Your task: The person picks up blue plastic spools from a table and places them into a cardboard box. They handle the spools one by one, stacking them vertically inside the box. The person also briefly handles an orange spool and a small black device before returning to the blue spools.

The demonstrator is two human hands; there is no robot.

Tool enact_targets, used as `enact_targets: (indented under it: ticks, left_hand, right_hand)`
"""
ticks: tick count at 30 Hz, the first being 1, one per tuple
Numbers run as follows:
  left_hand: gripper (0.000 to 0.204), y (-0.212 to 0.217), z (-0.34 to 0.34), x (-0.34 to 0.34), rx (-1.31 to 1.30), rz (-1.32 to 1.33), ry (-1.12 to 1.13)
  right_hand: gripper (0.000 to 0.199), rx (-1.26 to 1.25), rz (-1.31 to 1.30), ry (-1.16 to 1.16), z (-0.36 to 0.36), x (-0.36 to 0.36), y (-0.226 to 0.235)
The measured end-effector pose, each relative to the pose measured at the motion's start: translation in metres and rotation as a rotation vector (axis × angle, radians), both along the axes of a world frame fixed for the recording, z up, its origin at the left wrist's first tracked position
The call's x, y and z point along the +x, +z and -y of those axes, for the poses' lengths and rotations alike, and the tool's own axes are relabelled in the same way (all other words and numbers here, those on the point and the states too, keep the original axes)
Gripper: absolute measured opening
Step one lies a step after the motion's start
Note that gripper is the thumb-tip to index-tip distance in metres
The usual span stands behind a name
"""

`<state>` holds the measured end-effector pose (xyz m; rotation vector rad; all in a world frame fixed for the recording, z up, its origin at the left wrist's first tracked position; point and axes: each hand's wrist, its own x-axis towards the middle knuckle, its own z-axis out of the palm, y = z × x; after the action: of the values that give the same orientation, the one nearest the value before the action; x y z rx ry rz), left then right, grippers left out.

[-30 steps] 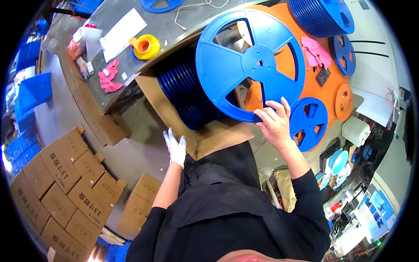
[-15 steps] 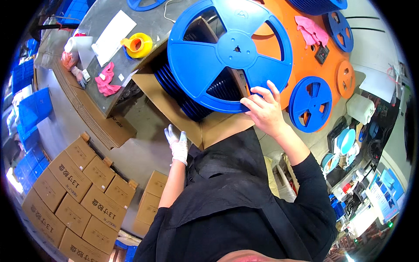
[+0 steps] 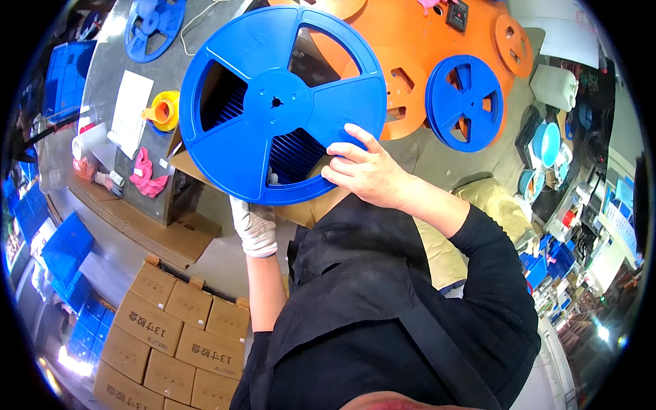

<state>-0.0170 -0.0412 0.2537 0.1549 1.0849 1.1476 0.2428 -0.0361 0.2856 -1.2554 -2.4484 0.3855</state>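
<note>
Gripping a large round blue plastic reel [image 3: 295, 108] by its rim with the bare right hand [image 3: 369, 171], above an open brown cardboard box [image 3: 320, 208], with the white-gloved left hand [image 3: 255, 224] beneath (grip hidden, impossible to tell). Risking, perhaps, a slip from one-sided pinching.

Head-worn fisheye looks down, near blue reel [image 3: 222, 150]; view's rim seemingly blurred.

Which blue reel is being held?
The large blue reel over the cardboard box, rim in the right hand; the upper-left blue reel and right-side blue reel are untouched.
</note>
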Motion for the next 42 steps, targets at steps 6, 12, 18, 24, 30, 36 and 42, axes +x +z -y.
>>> enact_targets:
  ticks: [6,12,18,24,30,36,42]
  left_hand:
    - [0.051,0.02,-0.005,0.009,-0.019,-0.074,0.006]
    - [0.05,0.024,-0.006,0.002,-0.011,-0.112,-0.058]
    - [0.063,0.074,-0.018,0.046,0.227,-0.183,-0.247]
    - [0.062,0.069,-0.005,0.039,0.58,-0.674,-0.323]
    - [0.043,0.062,0.008,0.015,0.586,-1.105,-0.183]
    - [0.045,0.058,0.015,0.007,0.586,-1.146,-0.177]
    - [0.046,0.058,0.017,0.008,0.572,-1.106,-0.175]
  right_hand:
    - [0.022,-0.072,-0.072,0.003,0.0,0.007,0.007]
    - [0.027,-0.057,-0.142,-0.008,0.004,0.007,0.012]
    - [0.036,-0.015,-0.385,-0.085,0.003,-0.005,0.019]
    - [0.045,-0.771,-1.747,-1.008,-0.007,0.024,0.022]
    - [0.038,-1.092,-1.949,-0.987,0.004,0.042,-0.004]
    - [0.036,-1.153,-2.075,-0.885,0.011,0.046,-0.017]
    - [0.034,-1.199,-2.119,-0.891,0.012,0.047,-0.019]
